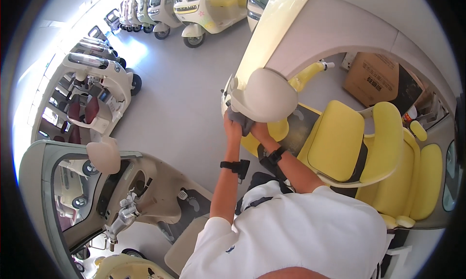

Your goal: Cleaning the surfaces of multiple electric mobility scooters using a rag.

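Just under the cream side mirror (272, 95) of a yellow three-wheeled vehicle, both of my hands are close together around a dark grey cloth (239, 118). My left hand (233, 127) is closed on the cloth's left and lower side. Close beside it, my right hand (260, 130) grips the cloth's right end, its fingers partly hidden by the mirror housing. The cloth is bunched up against the mirror's lower left side, next to the vehicle's front edge. Whether it touches the mirror's glass cannot be seen.
Yellow seats (336, 140) and a dark floor mat (297, 128) lie inside the vehicle at my right. Behind it stands a brown cardboard box (371, 80). A beige vehicle (160, 182) with a mirror (104, 156) is close on my left. Several more three-wheelers (208, 12) line the far side.
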A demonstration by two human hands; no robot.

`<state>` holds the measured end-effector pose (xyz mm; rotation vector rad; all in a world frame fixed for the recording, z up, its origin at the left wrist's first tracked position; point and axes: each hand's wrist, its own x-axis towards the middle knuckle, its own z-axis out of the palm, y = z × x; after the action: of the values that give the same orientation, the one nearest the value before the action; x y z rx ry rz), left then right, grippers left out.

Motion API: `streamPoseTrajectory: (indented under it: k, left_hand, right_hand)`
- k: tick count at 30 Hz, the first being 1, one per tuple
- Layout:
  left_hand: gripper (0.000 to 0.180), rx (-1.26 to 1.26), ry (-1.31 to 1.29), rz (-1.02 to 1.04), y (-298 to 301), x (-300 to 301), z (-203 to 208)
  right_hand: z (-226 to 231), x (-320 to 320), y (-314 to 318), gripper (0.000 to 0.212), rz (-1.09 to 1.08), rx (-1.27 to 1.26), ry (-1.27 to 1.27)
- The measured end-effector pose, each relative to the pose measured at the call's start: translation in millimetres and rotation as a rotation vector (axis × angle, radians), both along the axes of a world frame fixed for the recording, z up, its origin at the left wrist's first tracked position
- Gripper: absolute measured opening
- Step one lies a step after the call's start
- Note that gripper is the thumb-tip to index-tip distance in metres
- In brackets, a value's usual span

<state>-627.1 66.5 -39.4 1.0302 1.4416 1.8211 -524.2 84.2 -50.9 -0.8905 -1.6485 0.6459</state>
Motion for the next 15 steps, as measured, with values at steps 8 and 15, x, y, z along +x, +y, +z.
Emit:
streamPoseTrajectory:
  k: [8, 15]
  left_hand:
    - [0.048, 0.019, -0.029, -0.323, -29, -3, 53]
    - [0.057, -0.035, -0.105, -0.42, -14, -7, -13]
  right_hand:
    - [20, 0, -23, 0.041, -0.063, 0.091, -0.023]
    - [-16, -2, -19, 0.037, -0.066, -0.008, -0.027]
